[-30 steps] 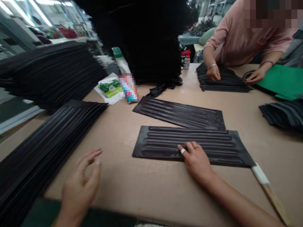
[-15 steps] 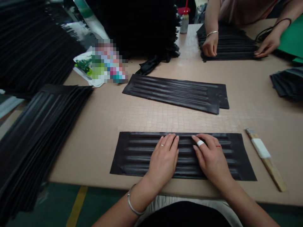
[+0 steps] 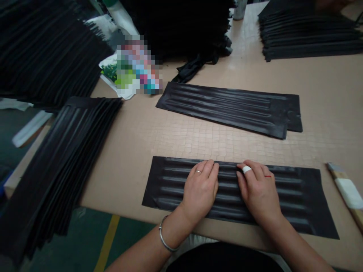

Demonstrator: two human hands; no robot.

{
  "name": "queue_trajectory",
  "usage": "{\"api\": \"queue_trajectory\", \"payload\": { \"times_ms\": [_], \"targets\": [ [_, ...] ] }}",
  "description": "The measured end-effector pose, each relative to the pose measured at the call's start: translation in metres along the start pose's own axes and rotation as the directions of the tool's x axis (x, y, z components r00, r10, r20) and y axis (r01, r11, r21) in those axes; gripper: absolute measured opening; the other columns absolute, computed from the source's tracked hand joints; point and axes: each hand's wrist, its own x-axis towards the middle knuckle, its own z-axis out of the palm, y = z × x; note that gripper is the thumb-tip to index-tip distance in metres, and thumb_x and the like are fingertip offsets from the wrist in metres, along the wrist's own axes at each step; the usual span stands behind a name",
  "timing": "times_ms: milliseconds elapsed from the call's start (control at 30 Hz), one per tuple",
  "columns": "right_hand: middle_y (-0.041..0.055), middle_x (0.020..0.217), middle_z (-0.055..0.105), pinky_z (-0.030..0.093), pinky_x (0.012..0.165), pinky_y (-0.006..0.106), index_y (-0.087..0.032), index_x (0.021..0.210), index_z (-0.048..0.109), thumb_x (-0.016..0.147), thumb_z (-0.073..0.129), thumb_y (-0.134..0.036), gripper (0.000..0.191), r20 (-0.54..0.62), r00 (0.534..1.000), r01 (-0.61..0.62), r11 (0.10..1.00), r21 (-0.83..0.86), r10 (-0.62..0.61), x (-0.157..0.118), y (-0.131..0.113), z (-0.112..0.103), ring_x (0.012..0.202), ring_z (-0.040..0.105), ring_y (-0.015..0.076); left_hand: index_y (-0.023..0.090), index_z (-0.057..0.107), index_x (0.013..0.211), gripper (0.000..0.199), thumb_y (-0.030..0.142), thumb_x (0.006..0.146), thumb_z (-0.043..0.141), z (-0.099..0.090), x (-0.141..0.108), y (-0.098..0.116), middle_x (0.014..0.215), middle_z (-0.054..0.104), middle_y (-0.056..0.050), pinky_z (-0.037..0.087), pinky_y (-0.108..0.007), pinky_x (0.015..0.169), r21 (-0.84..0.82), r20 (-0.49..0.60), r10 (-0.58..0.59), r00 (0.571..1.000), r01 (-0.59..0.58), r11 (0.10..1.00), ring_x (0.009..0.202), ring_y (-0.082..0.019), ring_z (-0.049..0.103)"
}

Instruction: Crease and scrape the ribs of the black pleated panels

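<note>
A black leather-like panel [image 3: 229, 192] with raised lengthwise ribs lies on the table in front of me. My left hand [image 3: 200, 185] rests on its middle, palm down, with the fingers extended over the ribs toward the far edge. To the right, my right hand [image 3: 259, 185] is on the same panel. Its fingers are bent, and the thumb and the index finger, wrapped in white tape, are drawn together at the top rib. Beyond my hands, two similar ribbed panels [image 3: 224, 107] overlap at a slant.
At left a fanned stack of black panels [image 3: 65, 151] overhangs the table edge. Tall dark stacks [image 3: 181, 30] stand at the back, with a printed packet [image 3: 126, 77] nearby. A wooden-handled brush or scraper [image 3: 347, 190] lies at right. Another panel pile [image 3: 309, 37] is at back right.
The view has shifted, so the brush or scraper sits farther right and the co-worker is mostly out of frame. My right thumb and index finger have come closer together; my left hand stays flat.
</note>
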Motion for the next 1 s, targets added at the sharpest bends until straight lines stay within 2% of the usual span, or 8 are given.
{"api": "queue_trajectory", "payload": {
  "times_ms": [67,233,300,400,533,767,900,1000],
  "targets": [
    [0.0151,0.12,0.066,0.049,0.096,0.048,-0.011,0.119,0.065,0.1,0.059,-0.02,0.022,-0.009,1.0,-0.003,1.0,-0.008,0.003,0.001,-0.004,0.002,0.109,0.056,0.0311,0.009,0.063,0.132,0.034,0.015,0.101,0.051,0.0,-0.003,-0.006,0.132,0.069,-0.013,0.053,-0.044,0.11,0.012,-0.028,0.022,0.999,-0.021,1.0,0.123,-0.027,0.062],
    [0.0139,0.122,0.067,0.05,0.099,0.046,-0.012,0.115,0.067,0.1,0.053,-0.012,0.021,0.009,1.0,0.016,0.997,0.08,-0.016,0.013,-0.041,0.016,0.113,0.056,0.0303,0.006,0.065,0.128,0.031,0.014,0.101,0.052,0.004,-0.008,-0.018,0.127,0.07,-0.015,0.054,-0.046,0.109,0.015,-0.073,0.108,0.991,-0.107,0.994,0.119,-0.029,0.064],
    [0.0126,0.123,0.066,0.05,0.099,0.045,-0.014,0.116,0.067,0.101,0.053,-0.014,0.021,0.023,1.0,-0.01,0.995,0.096,0.008,0.016,-0.042,0.019,0.113,0.056,0.0294,0.007,0.064,0.129,0.032,0.012,0.1,0.054,0.002,-0.01,-0.028,0.126,0.07,-0.015,0.055,-0.047,0.106,0.025,-0.072,0.11,0.991,-0.108,0.994,0.117,-0.03,0.064],
    [0.0118,0.121,0.067,0.051,0.097,0.044,-0.013,0.118,0.066,0.101,0.055,-0.015,0.02,0.024,0.999,-0.04,0.996,0.084,0.038,0.013,-0.024,0.011,0.111,0.056,0.0285,0.009,0.063,0.131,0.033,0.013,0.098,0.059,-0.005,-0.015,-0.048,0.125,0.069,-0.015,0.056,-0.047,0.103,0.056,-0.089,0.098,0.991,-0.093,0.994,0.115,-0.031,0.065],
    [0.013,0.118,0.065,0.051,0.098,0.044,-0.012,0.118,0.064,0.101,0.057,-0.014,0.019,-0.002,0.999,-0.047,0.997,0.066,0.047,0.001,0.01,-0.009,0.109,0.055,0.0277,0.011,0.063,0.129,0.032,0.015,0.097,0.063,-0.015,-0.026,-0.073,0.121,0.069,-0.014,0.057,-0.046,0.101,0.106,-0.108,0.089,0.99,-0.078,0.991,0.111,-0.03,0.066],
    [0.0137,0.114,0.063,0.05,0.098,0.046,-0.014,0.113,0.062,0.101,0.058,-0.019,0.014,-0.043,0.994,-0.104,0.994,0.017,0.105,-0.021,0.074,-0.035,0.11,0.055,0.0279,0.014,0.063,0.129,0.032,0.019,0.098,0.061,-0.028,-0.046,-0.117,0.121,0.069,-0.015,0.054,-0.051,0.105,0.128,-0.093,0.015,0.996,-0.003,0.992,0.111,-0.032,0.066],
    [0.0143,0.116,0.063,0.05,0.1,0.05,-0.016,0.115,0.062,0.103,0.056,-0.025,0.016,-0.059,0.986,-0.158,0.987,-0.011,0.157,-0.038,0.105,-0.045,0.113,0.058,0.0293,0.017,0.062,0.132,0.034,0.02,0.098,0.058,-0.031,-0.056,-0.133,0.122,0.068,-0.014,0.053,-0.053,0.107,0.12,-0.116,-0.03,0.993,0.044,0.992,0.111,-0.032,0.066],
    [0.016,0.123,0.063,0.05,0.104,0.05,-0.015,0.125,0.061,0.103,0.055,-0.026,0.026,-0.066,0.982,-0.178,0.983,-0.052,0.174,-0.052,0.11,-0.05,0.118,0.058,0.0298,0.018,0.06,0.135,0.038,0.019,0.098,0.057,-0.03,-0.061,-0.137,0.124,0.067,-0.015,0.053,-0.055,0.107,0.098,-0.134,-0.059,0.989,0.072,0.993,0.114,-0.032,0.065]
  ]
}}
